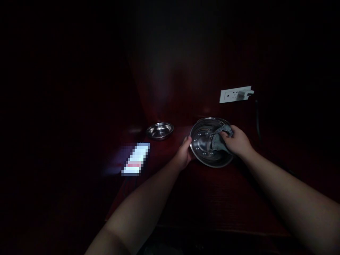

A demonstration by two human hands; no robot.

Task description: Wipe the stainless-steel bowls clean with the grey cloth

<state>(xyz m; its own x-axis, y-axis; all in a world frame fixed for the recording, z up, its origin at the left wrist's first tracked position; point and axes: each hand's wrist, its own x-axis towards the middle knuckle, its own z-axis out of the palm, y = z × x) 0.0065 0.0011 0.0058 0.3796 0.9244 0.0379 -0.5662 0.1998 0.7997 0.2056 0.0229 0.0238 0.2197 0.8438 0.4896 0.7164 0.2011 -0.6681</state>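
Observation:
A shiny steel plate [205,157] with small holes sits tilted on a dark red wooden table [212,198]. My left hand [183,153] grips the plate's left rim, fingers curled around the edge. My right hand [237,141] is closed on a grey cloth [218,140], which presses against the inside of the plate. The scene is very dark.
A smaller steel bowl [160,130] stands to the left of the plate. A lit phone screen [136,159] lies further left near the table edge. A white wall socket [235,94] with a plug and a dark cable [257,120] is behind the plate.

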